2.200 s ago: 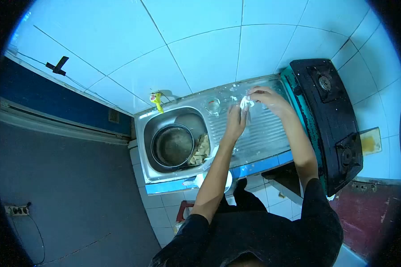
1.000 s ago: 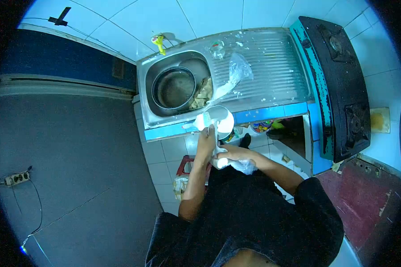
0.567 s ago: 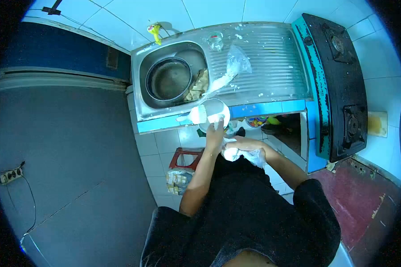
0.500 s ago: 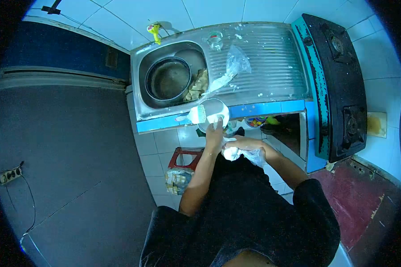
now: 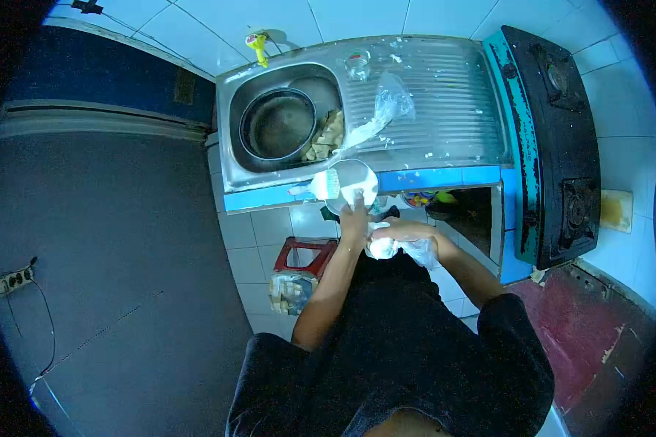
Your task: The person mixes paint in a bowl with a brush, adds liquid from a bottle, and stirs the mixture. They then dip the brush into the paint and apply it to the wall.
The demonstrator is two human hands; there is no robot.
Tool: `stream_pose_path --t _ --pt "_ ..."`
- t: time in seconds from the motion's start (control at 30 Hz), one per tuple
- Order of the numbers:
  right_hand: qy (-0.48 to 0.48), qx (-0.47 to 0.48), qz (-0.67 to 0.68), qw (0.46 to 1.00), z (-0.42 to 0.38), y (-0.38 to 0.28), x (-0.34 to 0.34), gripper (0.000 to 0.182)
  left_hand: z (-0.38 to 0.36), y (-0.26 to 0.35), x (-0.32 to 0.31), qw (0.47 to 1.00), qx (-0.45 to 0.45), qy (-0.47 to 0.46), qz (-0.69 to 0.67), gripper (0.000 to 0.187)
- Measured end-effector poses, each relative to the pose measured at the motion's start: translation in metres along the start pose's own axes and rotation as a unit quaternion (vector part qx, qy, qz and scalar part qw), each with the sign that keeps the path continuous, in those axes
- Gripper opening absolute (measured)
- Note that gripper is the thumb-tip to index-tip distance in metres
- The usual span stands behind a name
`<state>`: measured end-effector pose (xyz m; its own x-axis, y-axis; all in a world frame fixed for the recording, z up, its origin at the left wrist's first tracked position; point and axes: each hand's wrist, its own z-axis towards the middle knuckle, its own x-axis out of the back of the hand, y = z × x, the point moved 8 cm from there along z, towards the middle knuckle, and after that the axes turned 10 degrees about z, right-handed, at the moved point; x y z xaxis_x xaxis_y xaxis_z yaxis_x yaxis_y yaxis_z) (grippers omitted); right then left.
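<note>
My left hand (image 5: pixel 354 218) reaches up to a white bowl (image 5: pixel 351 180) that sits at the front edge of the sink counter; its fingers touch the bowl's near rim, smeared with white paste. A white brush (image 5: pixel 321 186) lies across the bowl's left side. My right hand (image 5: pixel 408 237) is closed around a small clear plastic bag of white paste (image 5: pixel 383 247), held close to my body just below the bowl. A second clear plastic bag (image 5: pixel 386 109) lies on the steel drainboard.
The steel sink (image 5: pixel 229 153) holds a dark round pan (image 5: pixel 278 124) and some food scraps. A glass (image 5: pixel 357 64) stands near the wall. A black gas stove (image 5: pixel 554 138) is at the right. A red stool (image 5: pixel 302 255) stands on the floor below.
Both hands have left the drainboard and come down to the counter's front edge. The right hand now holds the small bag near my body, and the left hand has risen slightly toward the bowl.
</note>
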<state>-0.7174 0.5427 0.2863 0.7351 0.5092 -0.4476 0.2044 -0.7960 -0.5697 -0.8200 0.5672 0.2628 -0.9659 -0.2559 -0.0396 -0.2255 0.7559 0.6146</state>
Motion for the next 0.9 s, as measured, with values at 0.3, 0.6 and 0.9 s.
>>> stream_pose_path --t 0.3,0.6,0.9 --pt "0.016 0.046 -0.034 0.998 -0.011 -0.022 -0.003 0.043 0.009 -0.013 0.003 1.0 0.004 -0.001 -0.015 0.04" --pt "0.001 0.031 -0.051 0.998 0.0 -0.006 0.003 0.04 0.0 -0.002 0.005 0.998 -0.003 0.038 0.052 0.048" --pt "0.028 0.091 -0.102 0.99 -0.031 -0.04 -0.006 0.049 0.005 -0.006 0.003 1.0 -0.01 0.008 -0.018 0.038"
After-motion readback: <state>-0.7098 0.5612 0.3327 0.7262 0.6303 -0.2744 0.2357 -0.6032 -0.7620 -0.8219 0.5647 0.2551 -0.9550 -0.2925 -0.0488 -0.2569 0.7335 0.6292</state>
